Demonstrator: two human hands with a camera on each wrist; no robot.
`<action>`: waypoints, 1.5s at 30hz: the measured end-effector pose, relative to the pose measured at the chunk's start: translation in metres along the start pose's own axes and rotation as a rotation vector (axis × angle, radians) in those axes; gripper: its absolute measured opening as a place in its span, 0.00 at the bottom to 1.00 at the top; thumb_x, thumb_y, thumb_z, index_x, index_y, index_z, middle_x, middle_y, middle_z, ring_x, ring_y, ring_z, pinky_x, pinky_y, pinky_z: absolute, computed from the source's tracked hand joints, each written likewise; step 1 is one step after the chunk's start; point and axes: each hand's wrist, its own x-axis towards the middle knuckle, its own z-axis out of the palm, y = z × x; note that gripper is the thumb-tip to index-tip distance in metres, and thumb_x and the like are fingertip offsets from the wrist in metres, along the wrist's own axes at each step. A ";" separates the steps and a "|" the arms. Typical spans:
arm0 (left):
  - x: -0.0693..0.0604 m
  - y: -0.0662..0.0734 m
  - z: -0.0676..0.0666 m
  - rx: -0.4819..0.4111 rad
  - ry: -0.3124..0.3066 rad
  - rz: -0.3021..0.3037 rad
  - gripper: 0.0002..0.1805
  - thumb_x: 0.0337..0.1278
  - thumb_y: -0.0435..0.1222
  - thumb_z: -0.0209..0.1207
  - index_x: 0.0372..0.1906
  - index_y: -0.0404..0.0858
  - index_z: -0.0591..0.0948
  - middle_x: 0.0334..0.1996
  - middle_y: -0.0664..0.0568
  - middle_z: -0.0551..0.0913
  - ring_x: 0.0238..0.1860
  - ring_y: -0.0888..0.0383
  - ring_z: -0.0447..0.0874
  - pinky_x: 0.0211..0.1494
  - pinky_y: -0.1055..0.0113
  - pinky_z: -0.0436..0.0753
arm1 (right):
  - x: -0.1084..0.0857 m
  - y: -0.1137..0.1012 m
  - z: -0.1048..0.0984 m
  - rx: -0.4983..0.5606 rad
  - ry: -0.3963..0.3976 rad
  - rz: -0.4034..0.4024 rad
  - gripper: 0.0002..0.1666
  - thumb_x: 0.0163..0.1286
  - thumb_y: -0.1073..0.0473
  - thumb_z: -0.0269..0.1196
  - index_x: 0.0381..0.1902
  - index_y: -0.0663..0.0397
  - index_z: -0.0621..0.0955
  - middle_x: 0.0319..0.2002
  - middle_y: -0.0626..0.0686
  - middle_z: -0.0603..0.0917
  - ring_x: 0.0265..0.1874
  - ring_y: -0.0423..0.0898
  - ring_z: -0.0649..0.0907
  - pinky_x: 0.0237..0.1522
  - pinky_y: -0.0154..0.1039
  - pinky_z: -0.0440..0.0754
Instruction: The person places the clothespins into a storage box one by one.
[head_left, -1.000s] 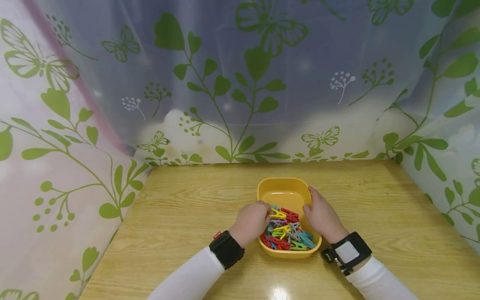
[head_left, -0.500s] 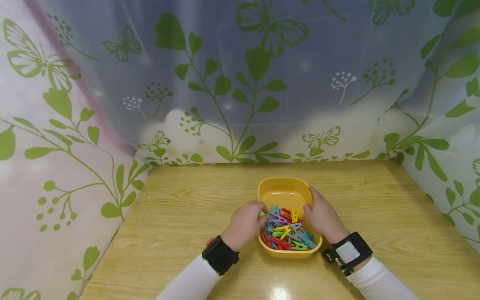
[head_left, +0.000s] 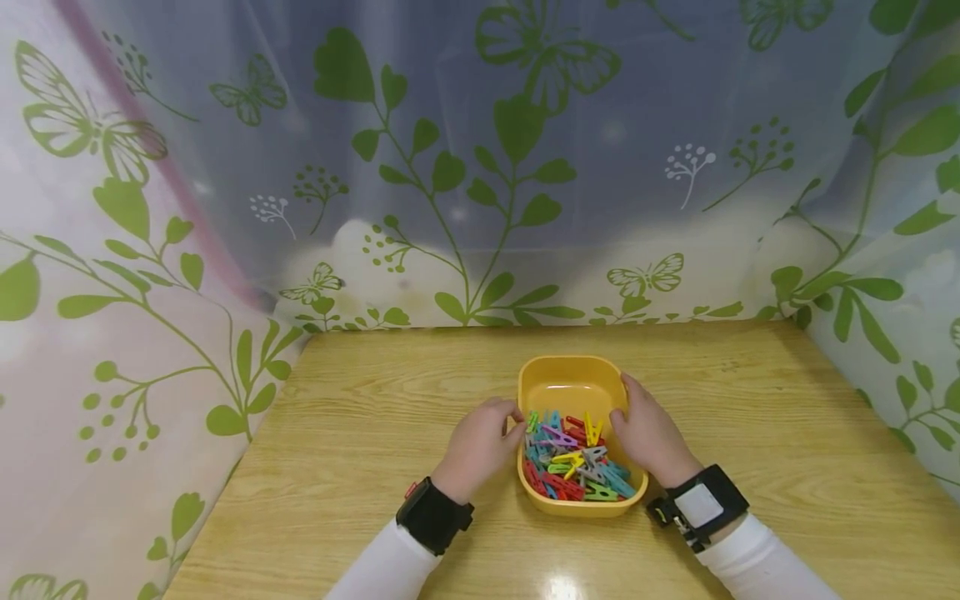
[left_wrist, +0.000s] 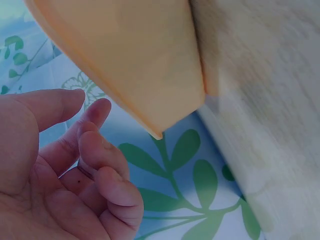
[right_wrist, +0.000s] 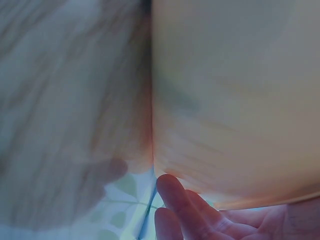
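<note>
A yellow plastic basin stands on the wooden table, with many coloured clothespins heaped in its nearer part. Beside the left rim is my left hand; the left wrist view shows its fingers loosely curled and nothing between thumb and fingertips. Just inside that rim lies a green clothespin. My right hand grips the right rim, thumb inside and fingers along the outer wall. From the right wrist, those fingers show against the basin's outside.
The wooden table reaches back to a curtain printed with green leaves and butterflies. More of this cloth hangs at the left and right sides. Both wrists wear black straps.
My left hand has drawn left out of the basin, letting go of a green clothespin by the rim. A yellow clothespin now lies further right. The right hand keeps its grip.
</note>
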 end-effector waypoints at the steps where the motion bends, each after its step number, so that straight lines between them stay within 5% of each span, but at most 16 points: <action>1: 0.000 -0.001 0.001 0.001 0.002 0.000 0.05 0.69 0.39 0.65 0.38 0.41 0.85 0.28 0.57 0.75 0.22 0.64 0.67 0.24 0.72 0.66 | 0.000 0.000 0.000 -0.001 -0.001 0.000 0.38 0.80 0.60 0.50 0.78 0.74 0.52 0.74 0.76 0.64 0.70 0.71 0.71 0.68 0.64 0.70; 15: 0.000 -0.003 0.006 -0.027 0.003 -0.027 0.05 0.66 0.36 0.66 0.41 0.39 0.82 0.30 0.55 0.78 0.28 0.62 0.72 0.31 0.70 0.72 | 0.001 0.003 -0.001 0.000 0.011 -0.027 0.37 0.79 0.61 0.50 0.78 0.75 0.53 0.73 0.76 0.65 0.68 0.71 0.73 0.67 0.64 0.71; 27: 0.004 -0.006 0.014 -0.155 -0.064 -0.148 0.25 0.70 0.37 0.63 0.66 0.32 0.74 0.34 0.52 0.82 0.25 0.63 0.74 0.28 0.70 0.74 | 0.002 0.000 0.002 0.009 0.001 -0.022 0.38 0.80 0.60 0.50 0.78 0.74 0.52 0.73 0.76 0.65 0.68 0.70 0.73 0.67 0.64 0.71; 45: 0.003 -0.005 0.021 -0.157 -0.070 -0.119 0.26 0.72 0.36 0.58 0.69 0.33 0.68 0.24 0.57 0.77 0.20 0.64 0.71 0.25 0.71 0.70 | 0.000 0.000 -0.002 -0.010 -0.001 -0.034 0.38 0.81 0.58 0.50 0.78 0.75 0.53 0.74 0.77 0.63 0.69 0.72 0.71 0.67 0.65 0.71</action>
